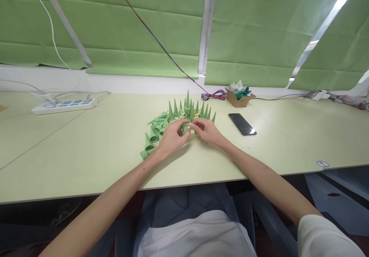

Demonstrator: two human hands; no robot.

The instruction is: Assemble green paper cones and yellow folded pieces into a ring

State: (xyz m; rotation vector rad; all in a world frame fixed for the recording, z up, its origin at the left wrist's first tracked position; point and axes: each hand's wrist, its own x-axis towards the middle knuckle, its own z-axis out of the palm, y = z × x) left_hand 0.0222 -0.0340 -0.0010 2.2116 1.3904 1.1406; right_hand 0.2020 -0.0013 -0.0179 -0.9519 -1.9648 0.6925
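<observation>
My left hand (173, 137) is closed around a green plastic cone (184, 128), partly hidden by the fingers. Thumb and fingertips of my right hand (208, 131) pinch a small yellow piece (189, 126) against the side of that cone. Behind both hands several green cones (187, 104) stand upright with their points up. Small yellow pieces (197, 115) lie among them. To the left of my left hand, more green cones (153, 135) lie in a loose heap, some tipped on their sides.
A black phone (242, 124) lies to the right on the pale table (115, 145). Behind it stands a small cardboard box (238, 99) with plastic wrap and green material, beside a coiled red and blue cable (213, 95). A white power strip (65, 106) is at the back left.
</observation>
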